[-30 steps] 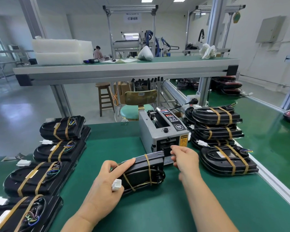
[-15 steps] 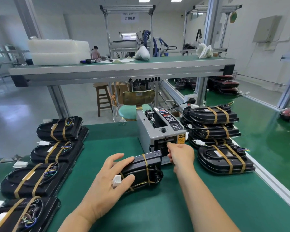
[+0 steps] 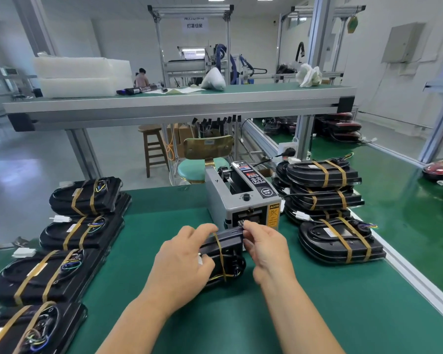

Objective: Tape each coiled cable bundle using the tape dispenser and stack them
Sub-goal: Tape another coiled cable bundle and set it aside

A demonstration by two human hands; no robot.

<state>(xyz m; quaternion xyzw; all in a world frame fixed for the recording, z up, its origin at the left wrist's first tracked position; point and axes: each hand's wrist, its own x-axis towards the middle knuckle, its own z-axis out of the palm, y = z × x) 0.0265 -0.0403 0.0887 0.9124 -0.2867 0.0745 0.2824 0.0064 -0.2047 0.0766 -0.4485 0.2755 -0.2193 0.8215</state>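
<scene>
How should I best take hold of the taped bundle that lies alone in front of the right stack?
Probably at its left rounded end, thumb on top and fingers under the rim, coming from the left. The bundle lies flat on the table; the stack stands close behind it.

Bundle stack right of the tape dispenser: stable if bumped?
Probably stable: the stack is low, built of flat, wide bundles. Layers sit offset, so a sideways shove may slide the top bundle. Protruding wire tails could snag.
</scene>
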